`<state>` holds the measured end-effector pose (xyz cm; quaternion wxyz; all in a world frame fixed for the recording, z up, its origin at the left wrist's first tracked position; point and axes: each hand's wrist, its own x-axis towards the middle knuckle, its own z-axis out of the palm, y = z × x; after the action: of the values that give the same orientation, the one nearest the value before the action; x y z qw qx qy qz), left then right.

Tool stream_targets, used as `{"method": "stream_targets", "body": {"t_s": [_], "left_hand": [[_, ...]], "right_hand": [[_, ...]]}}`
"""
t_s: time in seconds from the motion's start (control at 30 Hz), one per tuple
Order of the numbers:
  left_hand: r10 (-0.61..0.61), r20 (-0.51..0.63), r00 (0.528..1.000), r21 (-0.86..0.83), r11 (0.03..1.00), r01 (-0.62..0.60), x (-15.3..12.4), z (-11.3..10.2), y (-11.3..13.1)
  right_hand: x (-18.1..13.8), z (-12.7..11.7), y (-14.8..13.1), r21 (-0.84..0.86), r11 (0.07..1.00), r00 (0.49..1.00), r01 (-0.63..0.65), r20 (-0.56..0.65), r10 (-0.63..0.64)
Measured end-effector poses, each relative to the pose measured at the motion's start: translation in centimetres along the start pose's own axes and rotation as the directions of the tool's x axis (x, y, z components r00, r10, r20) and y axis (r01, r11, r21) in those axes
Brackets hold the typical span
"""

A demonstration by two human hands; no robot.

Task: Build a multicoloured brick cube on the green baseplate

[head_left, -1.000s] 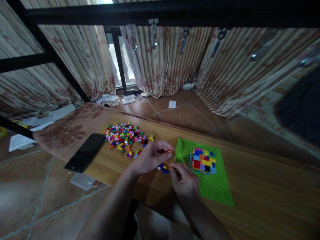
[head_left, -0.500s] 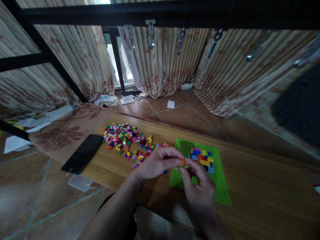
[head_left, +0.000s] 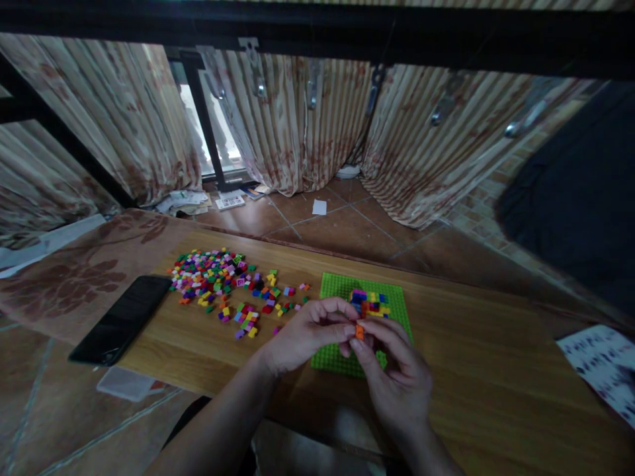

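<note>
Woodgrain table [head_left: 471,370] — both hands' fingers [head_left: 347,328] pinch orange brick [head_left: 359,331].

The hands [head_left: 357,344] hide much of the green baseplate [head_left: 342,291], probably its near edge.

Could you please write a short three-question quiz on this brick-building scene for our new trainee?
1. True or false: both hands pinch the small orange brick between their fingertips.
2. What lies left of the loose brick pile: A) a cup, B) a black phone, C) scissors?
3. What does the multicoloured brick stack stand on?

Key
1. True: left hand and right hand meet on it.
2. B.
3. The green baseplate, on the wooden table.
</note>
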<state>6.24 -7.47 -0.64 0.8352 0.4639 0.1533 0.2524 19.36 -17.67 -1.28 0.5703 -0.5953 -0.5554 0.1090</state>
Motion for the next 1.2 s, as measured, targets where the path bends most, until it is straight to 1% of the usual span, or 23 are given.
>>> {"method": "stream_targets", "body": {"t_s": [0.07,0.13,0.17,0.23,0.3,0.33,0.37,0.43,0.6,0.8,0.93,1.07,1.2], "left_hand": [[0.011,-0.015,1.000,0.043,0.999,-0.010,0.1,0.2,0.1],[0.024,-0.053,0.998,0.097,0.995,-0.019,0.3,0.2,0.2],[0.030,-0.078,0.997,0.119,0.993,-0.020,0.3,0.2,0.3],[0.038,-0.122,0.992,0.147,0.989,-0.020,0.5,0.0,0.2],[0.041,-0.145,0.989,0.161,0.987,-0.017,0.6,-0.1,0.1],[0.045,-0.152,0.987,0.166,0.986,-0.020,0.7,-0.2,0.0],[0.049,-0.154,0.987,0.170,0.985,-0.023,0.8,-0.2,0.0],[0.057,-0.152,0.987,0.178,0.984,-0.029,0.9,-0.2,-0.2],[0.050,-0.152,0.987,0.205,0.979,-0.018,1.1,-0.3,-0.2],[0.058,-0.160,0.985,0.222,0.975,-0.021,1.1,-0.6,-0.2],[0.053,-0.158,0.986,0.221,0.975,-0.017,1.1,-0.5,-0.2],[0.047,-0.157,0.986,0.238,0.971,-0.008,1.1,-0.5,-0.2],[0.037,-0.154,0.987,0.256,0.967,0.004,1.1,-0.4,-0.2]], "right_hand": [[0.3,-1.1,0.5,-0.053,0.998,0.998,-0.042,-0.040,0.040],[0.8,-2.3,1.4,-0.063,0.987,0.980,-0.146,-0.144,0.136],[1.0,-2.8,2.0,-0.034,0.976,0.958,-0.216,-0.202,0.205],[1.4,-3.5,3.1,0.068,0.935,0.898,-0.348,-0.262,0.353],[1.5,-3.9,4.0,0.149,0.879,0.842,-0.453,-0.251,0.477],[1.5,-3.9,4.2,0.166,0.856,0.826,-0.489,-0.229,0.516],[1.5,-3.8,4.4,0.169,0.843,0.819,-0.510,-0.204,0.536],[1.4,-3.7,4.5,0.147,0.846,0.829,-0.512,-0.174,0.532],[1.3,-3.4,4.2,0.056,0.888,0.874,-0.457,-0.157,0.460],[1.2,-3.3,4.3,0.015,0.912,0.903,-0.409,-0.135,0.407],[1.3,-3.5,4.4,-0.110,0.919,0.921,-0.379,-0.141,0.363],[1.6,-3.7,4.6,-0.230,0.931,0.958,-0.283,-0.100,0.267],[1.7,-3.6,4.8,-0.234,0.960,0.987,-0.156,-0.068,0.144]]}}
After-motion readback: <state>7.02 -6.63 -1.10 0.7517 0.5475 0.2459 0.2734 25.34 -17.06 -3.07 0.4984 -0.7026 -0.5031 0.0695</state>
